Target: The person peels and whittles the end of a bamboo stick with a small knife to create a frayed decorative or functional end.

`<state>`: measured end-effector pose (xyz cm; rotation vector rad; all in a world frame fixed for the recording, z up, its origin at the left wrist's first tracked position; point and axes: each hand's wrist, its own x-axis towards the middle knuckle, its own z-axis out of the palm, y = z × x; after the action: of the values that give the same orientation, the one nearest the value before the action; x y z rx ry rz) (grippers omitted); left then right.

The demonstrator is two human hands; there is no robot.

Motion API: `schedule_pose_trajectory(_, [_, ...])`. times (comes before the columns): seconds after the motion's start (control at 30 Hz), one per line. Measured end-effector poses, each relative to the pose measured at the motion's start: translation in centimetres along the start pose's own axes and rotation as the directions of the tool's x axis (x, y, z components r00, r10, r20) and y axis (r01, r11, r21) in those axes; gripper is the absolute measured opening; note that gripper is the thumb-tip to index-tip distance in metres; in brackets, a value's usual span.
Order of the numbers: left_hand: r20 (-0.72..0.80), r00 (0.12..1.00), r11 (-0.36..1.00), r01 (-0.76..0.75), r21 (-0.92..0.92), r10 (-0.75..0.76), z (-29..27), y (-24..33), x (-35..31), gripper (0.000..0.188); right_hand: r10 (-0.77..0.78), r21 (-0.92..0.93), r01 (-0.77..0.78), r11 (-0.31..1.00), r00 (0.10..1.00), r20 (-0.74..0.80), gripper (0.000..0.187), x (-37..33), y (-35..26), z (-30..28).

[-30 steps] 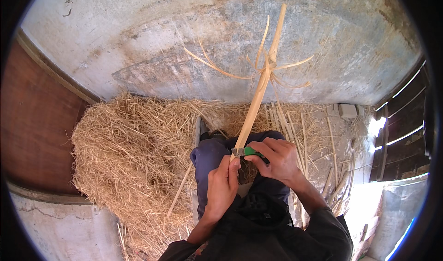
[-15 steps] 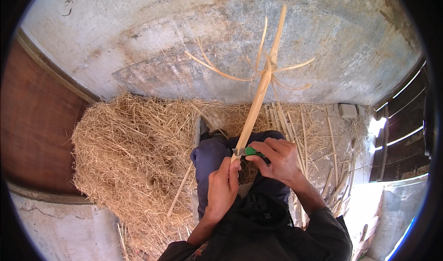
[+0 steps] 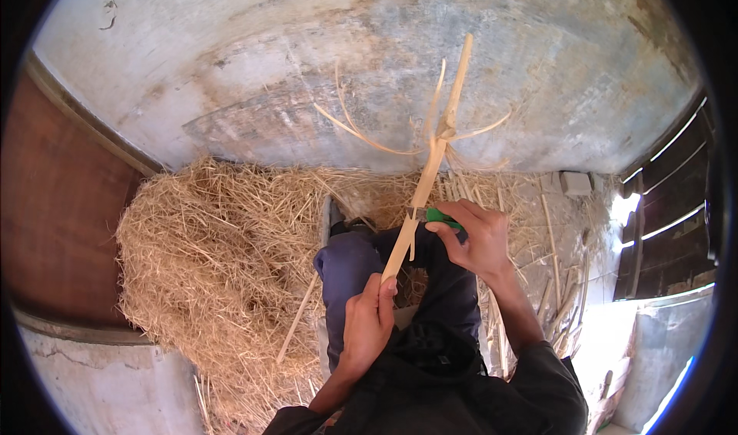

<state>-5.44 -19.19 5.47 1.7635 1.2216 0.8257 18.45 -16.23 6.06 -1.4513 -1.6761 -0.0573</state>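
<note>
A long pale split bamboo strip (image 3: 428,178) slants up and away from my lap, with thin curled shavings (image 3: 369,141) spreading from a joint near its far part. My left hand (image 3: 367,323) is closed on the strip's near end. In my closed right hand (image 3: 478,239) is a green-handled knife (image 3: 446,218), its blade lying across the strip about a third of the way up. A thin sliver (image 3: 413,243) peels off the strip just below the blade. My fingers partly cover the knife's handle.
A big heap of straw-like shavings (image 3: 207,258) lies at the left, against a brown door panel (image 3: 69,212). Bamboo sticks (image 3: 552,235) are scattered on the right by dark slats (image 3: 669,204). A stained wall (image 3: 307,66) rises ahead, with a grey block (image 3: 575,183) at its foot.
My right hand has pushed the knife up along the strip, away from my left hand, raising a sliver. The strip's far end has dropped a little; my left hand keeps its hold.
</note>
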Motion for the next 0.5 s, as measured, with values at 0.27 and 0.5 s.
schedule_pose_trajectory(0.27, [0.001,1.000,0.999,0.017,0.034,-0.017,0.0,-0.5,-0.1,0.027,0.024,-0.014,-0.024,1.000,0.999,-0.039,0.023,0.7,0.9,0.4])
schedule_pose_trajectory(0.5, [0.018,1.000,0.999,0.023,0.033,-0.023,0.5,-1.3,-1.3,0.029,0.094,-0.081,-0.102,0.992,0.991,-0.095,0.020,3.2,3.9,-0.7])
